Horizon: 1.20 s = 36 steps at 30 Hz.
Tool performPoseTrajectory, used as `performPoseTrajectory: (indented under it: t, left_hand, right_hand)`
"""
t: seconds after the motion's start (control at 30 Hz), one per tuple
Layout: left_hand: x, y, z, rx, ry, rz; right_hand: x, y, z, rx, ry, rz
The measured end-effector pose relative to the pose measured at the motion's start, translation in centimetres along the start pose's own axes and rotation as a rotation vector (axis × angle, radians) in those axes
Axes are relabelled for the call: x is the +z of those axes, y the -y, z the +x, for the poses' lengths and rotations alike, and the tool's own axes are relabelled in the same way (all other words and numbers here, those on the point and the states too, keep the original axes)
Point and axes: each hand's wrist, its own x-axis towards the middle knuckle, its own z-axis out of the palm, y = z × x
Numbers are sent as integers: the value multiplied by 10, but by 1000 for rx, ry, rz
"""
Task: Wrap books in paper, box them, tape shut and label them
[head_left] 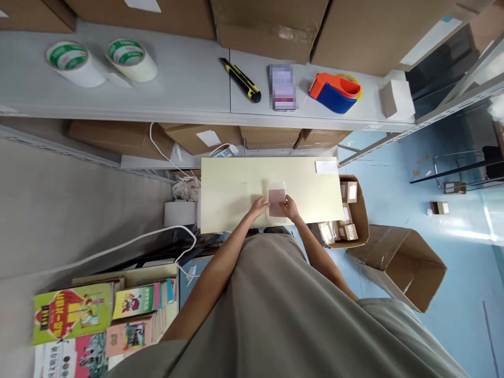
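A flat, dusty-pink case [277, 203] lies over the pale yellow tabletop [226, 194]; a clear strip like a plastic sleeve shows past its top edge. It has a small tab near its upper right corner. My left hand [258, 207] pinches its left edge with the fingers closed. On the opposite side, my right hand [290, 209] grips the right edge, fingers curled. A small white stack or card [326, 167] rests at the table's far right corner.
A grey shelf [185, 100] spans the back, holding tape rolls [128, 60], a box cutter [241, 80], a phone [282, 86] and an orange-blue tape dispenser [335, 93]. An open carton [364, 220] with small boxes stands right; books [74, 312] lie lower left.
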Motion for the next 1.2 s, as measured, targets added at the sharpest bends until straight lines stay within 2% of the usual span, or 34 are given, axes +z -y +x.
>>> performPoseTrajectory:
  t: [0.1, 0.23, 0.3, 0.37, 0.5, 0.63, 0.83, 0.9, 1.0, 1.03, 1.1, 1.2]
  left_hand:
    - [-17, -23, -13, -9, -114, -142]
    - [-29, -67, -43, 85, -83, -484]
    - [-27, -93, -60, 155, -129, -567]
    - [-21, -116, -76, 224, -248, -549]
    - [-5, -148, -99, 347, -434, -524]
    - [9, -160, -109, 414, -544, -546]
    - [24, -158, -114, 433, -776, -508]
    - [26, -158, -116, 441, -844, -494]
    - [29, -162, -119, 467, -962, -445]
    - [31, -165, -120, 475, -996, -417]
    - [35, -173, -124, 506, -1032, -333]
    - [45, -187, -131, 629, -1010, -139]
  right_hand:
    - [-23, 20, -7, -67, 36, 129]
    - [-70, 56, -22, -200, 148, 445]
    - [-94, 74, -29, -243, 207, 528]
    - [-115, 90, -34, -287, 245, 569]
    - [-138, 110, -40, -367, 275, 576]
    - [-141, 116, -39, -403, 299, 549]
    - [-136, 120, -34, -407, 332, 547]
    - [-135, 123, -37, -417, 237, 528]
    - [-132, 130, -49, -471, -73, 485]
    - [-129, 134, -55, -488, -121, 479]
    - [-120, 142, -65, -501, -59, 509]
    - [-103, 154, -76, -467, 86, 655]
